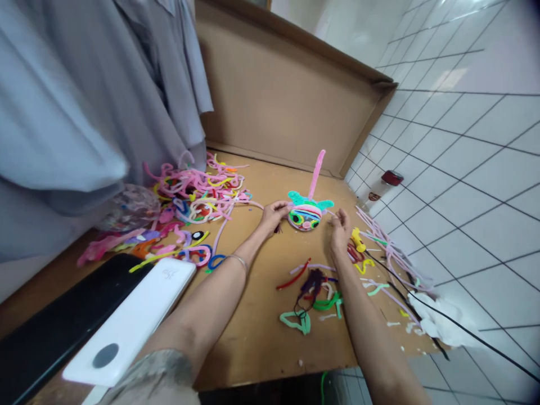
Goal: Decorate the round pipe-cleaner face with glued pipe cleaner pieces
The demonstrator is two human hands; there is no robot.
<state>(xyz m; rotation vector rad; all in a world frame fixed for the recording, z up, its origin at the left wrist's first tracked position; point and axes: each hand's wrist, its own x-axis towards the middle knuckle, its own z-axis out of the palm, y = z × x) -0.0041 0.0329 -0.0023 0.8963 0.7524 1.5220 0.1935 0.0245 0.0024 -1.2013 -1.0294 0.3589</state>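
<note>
A round pipe-cleaner animal head [307, 217] stands at the middle of the table, with turquoise ears, green and yellow eyes, striped bands on top and an upright pink stem [317, 174]. My left hand [275, 217] pinches it at its left side, fingertips closed near a lilac strand. At its right side, my right hand [340, 228] has its fingers together on a thin lilac pipe cleaner [330, 212] that reaches toward the head. The fingertips of this hand are partly hidden, and its palm is apart from the head.
Tangled pipe cleaners [202, 188] pile up at the left. Nearer lie a white power bank [139, 320] and a black slab [71, 315]. Loose scraps [314, 292] sit between my arms. Right are a yellow glue-gun-like piece [358, 240], lilac strands [390, 253] and a black cord [442, 319].
</note>
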